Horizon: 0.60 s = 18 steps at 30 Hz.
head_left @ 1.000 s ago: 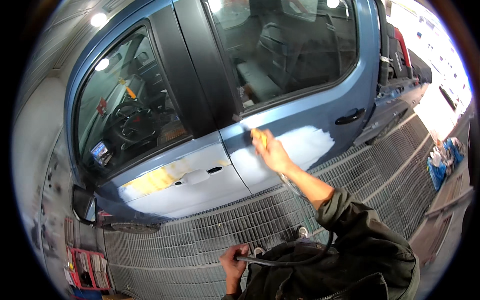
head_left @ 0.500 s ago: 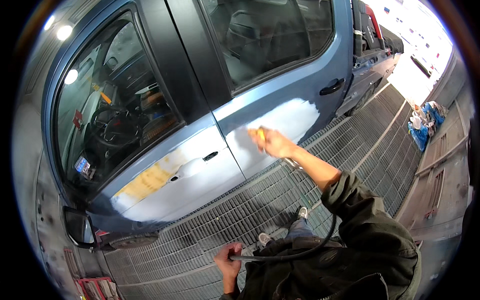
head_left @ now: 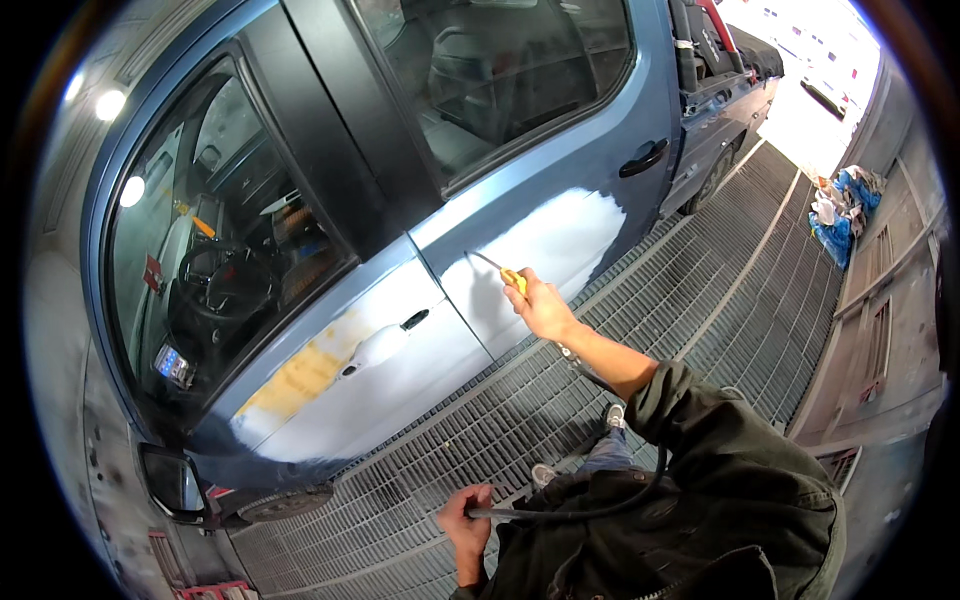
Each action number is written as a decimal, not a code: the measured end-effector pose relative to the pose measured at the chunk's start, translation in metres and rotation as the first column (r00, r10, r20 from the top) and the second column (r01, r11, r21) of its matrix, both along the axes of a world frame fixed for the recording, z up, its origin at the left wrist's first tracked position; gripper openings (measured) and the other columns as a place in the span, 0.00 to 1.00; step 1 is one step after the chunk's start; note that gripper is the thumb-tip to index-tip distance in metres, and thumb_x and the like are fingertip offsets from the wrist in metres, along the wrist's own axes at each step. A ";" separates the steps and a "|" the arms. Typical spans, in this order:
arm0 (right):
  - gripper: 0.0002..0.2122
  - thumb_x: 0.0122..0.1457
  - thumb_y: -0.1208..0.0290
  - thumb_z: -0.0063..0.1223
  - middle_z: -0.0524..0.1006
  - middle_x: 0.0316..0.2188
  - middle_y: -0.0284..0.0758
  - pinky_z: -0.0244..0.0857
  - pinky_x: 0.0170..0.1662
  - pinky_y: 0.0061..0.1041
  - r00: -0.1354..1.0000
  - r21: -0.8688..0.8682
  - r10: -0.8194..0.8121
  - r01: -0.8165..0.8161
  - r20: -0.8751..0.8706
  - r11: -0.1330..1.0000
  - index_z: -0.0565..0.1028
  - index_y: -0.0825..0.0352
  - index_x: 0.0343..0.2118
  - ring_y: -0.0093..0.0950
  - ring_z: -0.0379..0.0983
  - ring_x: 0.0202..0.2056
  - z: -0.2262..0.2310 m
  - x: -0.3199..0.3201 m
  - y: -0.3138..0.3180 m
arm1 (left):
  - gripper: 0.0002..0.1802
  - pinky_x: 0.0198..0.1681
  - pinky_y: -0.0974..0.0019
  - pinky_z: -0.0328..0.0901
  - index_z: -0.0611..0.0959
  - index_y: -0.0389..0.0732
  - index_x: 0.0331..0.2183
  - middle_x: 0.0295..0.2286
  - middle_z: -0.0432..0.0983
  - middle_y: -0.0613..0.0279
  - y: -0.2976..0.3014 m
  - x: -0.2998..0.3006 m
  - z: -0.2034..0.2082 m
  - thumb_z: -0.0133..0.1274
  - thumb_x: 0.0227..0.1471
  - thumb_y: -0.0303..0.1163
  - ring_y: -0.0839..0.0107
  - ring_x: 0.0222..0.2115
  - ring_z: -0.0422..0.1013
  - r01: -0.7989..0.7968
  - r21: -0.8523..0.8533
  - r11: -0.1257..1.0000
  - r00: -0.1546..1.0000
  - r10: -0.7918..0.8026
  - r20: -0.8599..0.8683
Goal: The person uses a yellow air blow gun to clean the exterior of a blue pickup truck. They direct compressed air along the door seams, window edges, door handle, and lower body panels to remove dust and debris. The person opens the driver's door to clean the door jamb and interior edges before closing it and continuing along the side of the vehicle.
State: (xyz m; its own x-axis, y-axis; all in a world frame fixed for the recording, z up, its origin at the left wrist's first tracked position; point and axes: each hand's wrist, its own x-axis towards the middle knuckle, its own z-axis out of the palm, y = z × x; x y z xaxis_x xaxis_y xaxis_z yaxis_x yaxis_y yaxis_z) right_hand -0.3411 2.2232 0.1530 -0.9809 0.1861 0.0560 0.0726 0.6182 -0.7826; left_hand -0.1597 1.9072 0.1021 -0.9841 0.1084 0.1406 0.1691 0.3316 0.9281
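Head view: the right hand [head_left: 543,308] is closed around a small yellow-handled air blow gun [head_left: 510,277] whose thin metal nozzle points at the white primed patch [head_left: 548,245] on the rear door of the blue-grey car [head_left: 560,150], just beside the door seam. The left hand [head_left: 466,517], low near the dark jacket, is closed on a black rubber hose [head_left: 570,513]. Steel floor grating [head_left: 720,290] lies underfoot; a front door panel [head_left: 370,380] shows white and yellow filler.
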 end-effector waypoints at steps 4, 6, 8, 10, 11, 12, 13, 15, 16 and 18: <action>0.16 0.63 0.60 0.44 0.77 0.25 0.50 0.68 0.36 0.46 0.989 0.135 0.147 -0.141 -0.033 0.981 0.63 0.70 0.43 0.51 0.74 0.30 0.028 -0.007 -0.034 | 0.06 0.25 0.74 0.65 0.83 0.35 0.28 0.20 0.77 0.62 -0.008 0.007 -0.003 0.63 0.48 0.26 0.82 0.22 0.70 -0.025 -0.025 0.999 0.997 0.027 0.069; 0.15 0.62 0.62 0.45 0.76 0.25 0.50 0.69 0.35 0.45 0.983 0.217 0.101 -0.065 -0.155 0.974 0.63 0.70 0.41 0.51 0.75 0.29 0.044 -0.013 -0.031 | 0.06 0.26 0.75 0.65 0.83 0.35 0.28 0.20 0.77 0.64 0.004 0.003 -0.001 0.64 0.47 0.26 0.83 0.22 0.70 0.013 -0.009 1.000 0.997 -0.012 0.078; 0.14 0.62 0.63 0.46 0.76 0.26 0.50 0.69 0.34 0.45 0.976 0.274 0.047 0.013 -0.212 0.962 0.62 0.70 0.39 0.50 0.75 0.29 0.053 -0.024 -0.026 | 0.07 0.27 0.75 0.65 0.83 0.35 0.29 0.20 0.77 0.65 0.009 0.001 -0.006 0.64 0.46 0.26 0.83 0.23 0.70 0.023 0.026 0.999 0.996 -0.025 0.089; 0.13 0.62 0.64 0.46 0.76 0.28 0.50 0.69 0.33 0.45 0.977 0.322 -0.038 0.105 -0.208 0.941 0.61 0.69 0.38 0.50 0.74 0.28 0.061 -0.035 -0.012 | 0.07 0.28 0.75 0.66 0.83 0.34 0.29 0.20 0.77 0.65 0.013 -0.001 -0.009 0.64 0.45 0.25 0.82 0.23 0.71 0.048 -0.011 0.999 0.996 -0.047 0.073; 0.13 0.61 0.64 0.47 0.76 0.27 0.48 0.69 0.33 0.44 0.976 0.355 -0.078 0.149 -0.205 0.923 0.61 0.69 0.37 0.49 0.75 0.28 0.062 -0.041 -0.005 | 0.07 0.28 0.75 0.66 0.83 0.35 0.29 0.21 0.78 0.64 0.015 -0.002 -0.009 0.65 0.45 0.25 0.82 0.23 0.71 0.048 -0.017 0.999 0.996 -0.047 0.079; 0.13 0.61 0.63 0.47 0.76 0.27 0.48 0.69 0.32 0.44 0.972 0.359 -0.105 0.176 -0.209 0.917 0.61 0.69 0.37 0.49 0.75 0.28 0.062 -0.045 0.002 | 0.07 0.28 0.74 0.66 0.83 0.35 0.29 0.21 0.78 0.64 0.017 -0.003 -0.009 0.65 0.45 0.25 0.82 0.23 0.71 0.049 -0.023 0.999 0.995 -0.047 0.085; 0.13 0.61 0.63 0.47 0.76 0.26 0.48 0.70 0.32 0.44 0.968 0.362 -0.133 0.204 -0.213 0.909 0.61 0.69 0.37 0.49 0.75 0.28 0.061 -0.049 0.012 | 0.07 0.27 0.74 0.66 0.83 0.35 0.29 0.21 0.78 0.63 0.020 -0.004 -0.010 0.65 0.45 0.25 0.81 0.23 0.72 0.045 -0.036 0.998 0.997 -0.043 0.063; 0.14 0.62 0.62 0.46 0.77 0.25 0.48 0.70 0.32 0.43 0.959 0.385 -0.177 0.254 -0.223 0.887 0.61 0.69 0.38 0.49 0.75 0.28 0.062 -0.052 0.030 | 0.07 0.27 0.74 0.67 0.83 0.36 0.29 0.21 0.78 0.62 0.028 -0.004 -0.011 0.65 0.45 0.24 0.81 0.23 0.72 0.030 -0.056 0.998 0.999 -0.029 0.023; 0.14 0.62 0.62 0.46 0.77 0.25 0.48 0.70 0.32 0.43 0.955 0.379 -0.192 0.267 -0.224 0.886 0.61 0.69 0.38 0.49 0.75 0.28 0.063 -0.052 0.039 | 0.05 0.27 0.74 0.66 0.82 0.36 0.28 0.21 0.78 0.63 0.031 -0.006 -0.011 0.62 0.45 0.22 0.81 0.23 0.71 0.033 -0.048 0.998 0.999 -0.032 0.019; 0.14 0.62 0.63 0.46 0.77 0.25 0.48 0.70 0.32 0.44 0.951 0.365 -0.216 0.287 -0.223 0.886 0.61 0.69 0.39 0.50 0.75 0.28 0.067 -0.051 0.050 | 0.02 0.26 0.75 0.64 0.82 0.34 0.28 0.21 0.76 0.65 0.037 -0.009 -0.014 0.55 0.47 0.19 0.83 0.24 0.69 0.033 -0.033 0.999 0.999 -0.032 0.014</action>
State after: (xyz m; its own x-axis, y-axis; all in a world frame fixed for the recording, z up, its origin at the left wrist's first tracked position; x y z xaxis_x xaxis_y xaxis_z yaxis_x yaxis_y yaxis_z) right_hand -0.3922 2.2732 0.2197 -0.8724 0.3536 0.3374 0.1534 0.8535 -0.4979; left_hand -0.1684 1.9447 0.0879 -0.9819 0.1446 0.1226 0.1674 0.3569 0.9190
